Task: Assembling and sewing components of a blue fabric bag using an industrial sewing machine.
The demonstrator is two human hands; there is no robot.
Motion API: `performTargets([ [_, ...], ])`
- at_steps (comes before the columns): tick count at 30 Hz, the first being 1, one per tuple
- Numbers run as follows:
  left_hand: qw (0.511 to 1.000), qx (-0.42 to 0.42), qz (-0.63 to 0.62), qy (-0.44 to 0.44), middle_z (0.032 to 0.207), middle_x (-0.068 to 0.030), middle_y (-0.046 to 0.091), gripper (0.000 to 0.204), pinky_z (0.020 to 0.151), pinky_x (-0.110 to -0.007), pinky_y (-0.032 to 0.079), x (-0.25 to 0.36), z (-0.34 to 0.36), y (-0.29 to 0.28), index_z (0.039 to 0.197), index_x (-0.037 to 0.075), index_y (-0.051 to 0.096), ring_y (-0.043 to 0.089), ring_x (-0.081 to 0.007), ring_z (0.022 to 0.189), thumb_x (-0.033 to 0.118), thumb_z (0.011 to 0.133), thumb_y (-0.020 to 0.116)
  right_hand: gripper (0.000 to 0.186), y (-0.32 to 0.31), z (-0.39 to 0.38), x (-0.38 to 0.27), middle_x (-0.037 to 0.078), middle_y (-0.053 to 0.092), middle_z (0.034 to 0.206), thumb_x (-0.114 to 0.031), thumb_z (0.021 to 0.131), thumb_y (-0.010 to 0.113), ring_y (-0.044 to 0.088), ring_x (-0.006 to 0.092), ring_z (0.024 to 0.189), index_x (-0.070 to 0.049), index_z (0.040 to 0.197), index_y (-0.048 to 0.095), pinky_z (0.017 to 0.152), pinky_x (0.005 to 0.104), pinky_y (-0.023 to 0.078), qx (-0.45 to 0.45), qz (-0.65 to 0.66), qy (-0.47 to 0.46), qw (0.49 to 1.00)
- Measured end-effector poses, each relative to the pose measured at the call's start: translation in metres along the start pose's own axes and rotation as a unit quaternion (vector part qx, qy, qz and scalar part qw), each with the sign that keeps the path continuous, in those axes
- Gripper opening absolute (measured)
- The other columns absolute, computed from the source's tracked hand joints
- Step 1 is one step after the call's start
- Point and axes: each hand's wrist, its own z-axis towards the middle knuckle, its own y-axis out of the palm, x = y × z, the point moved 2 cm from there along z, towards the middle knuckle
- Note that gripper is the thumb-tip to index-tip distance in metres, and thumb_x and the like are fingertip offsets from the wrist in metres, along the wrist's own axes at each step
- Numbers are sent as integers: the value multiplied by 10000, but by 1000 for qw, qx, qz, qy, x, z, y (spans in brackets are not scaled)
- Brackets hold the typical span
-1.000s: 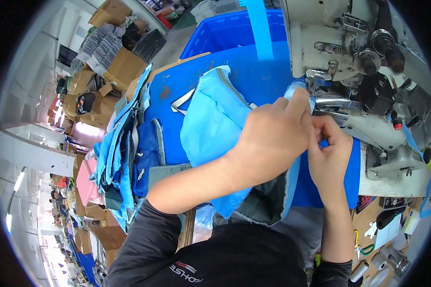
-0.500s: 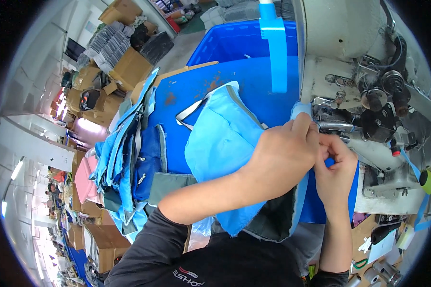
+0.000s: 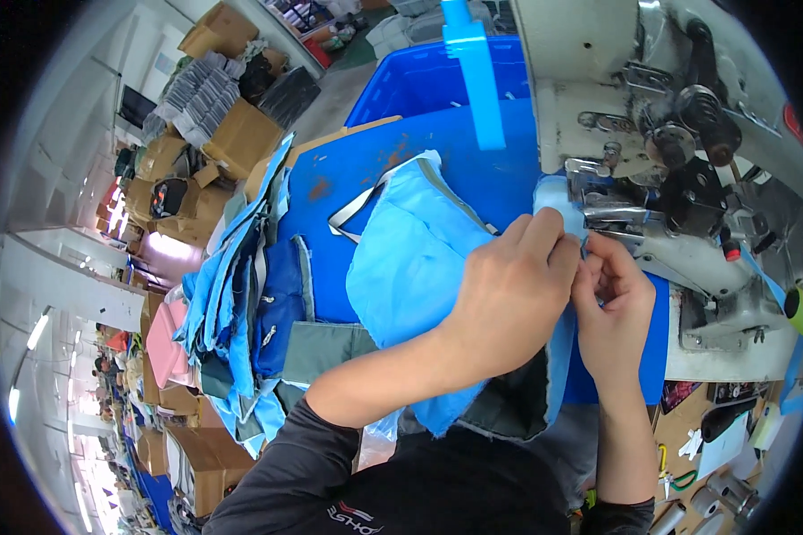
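A light blue fabric piece (image 3: 406, 254) with dark grey lining (image 3: 513, 401) lies across the blue table and runs to the sewing machine (image 3: 616, 214) on the right. Its edge is under the metal parts of the machine head. Just before those parts, my left hand (image 3: 509, 290) is closed on the fabric edge, knuckles up. Close beside it, my right hand (image 3: 617, 299) pinches the same edge between thumb and forefinger. The fingertips of both hands nearly meet, and the fingers partly hide the cloth between them.
A pile of blue and grey sewn pieces (image 3: 241, 303) stands at the left, with pink material (image 3: 165, 343) behind it. Beyond the table (image 3: 330, 169) is a blue bin (image 3: 401, 80). A light blue strip (image 3: 477, 85) hangs near the machine. Scissors (image 3: 674, 477) lie at lower right.
The view has shifted a little, so the machine shows farther left. Both hands stay at the fabric edge beside it, their grip much the same.
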Motion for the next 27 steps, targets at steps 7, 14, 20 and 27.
performTargets([
  [7,999,42,-28,-3,811,-76,581,110,571,-369,484,-4,5,9,855,22,667,608,-254,715,25,755,712,222,-4,6,-1,-25,590,741,80,884,611,501,9,667,57,1104,629,609,177,426,-21,54,29,998],
  [14,1000,22,8,-1,817,-70,569,126,564,-353,473,0,3,6,883,13,677,588,-246,716,32,761,701,196,-1,3,-3,-20,607,757,59,907,609,507,12,663,62,1101,635,617,180,432,-10,40,20,999],
  [20,1000,0,19,7,842,-78,545,179,559,-349,465,0,9,10,915,-9,669,569,-241,731,40,744,687,155,-4,8,-4,-10,642,780,27,930,610,500,3,651,55,1077,649,601,170,419,-2,54,67,996],
  [27,992,63,107,-10,878,-80,529,419,613,-355,479,8,-4,2,1174,-11,626,573,-232,822,71,763,642,66,-8,10,-8,-31,606,709,24,919,617,482,-7,619,34,980,640,543,163,372,-18,-3,79,997],
])
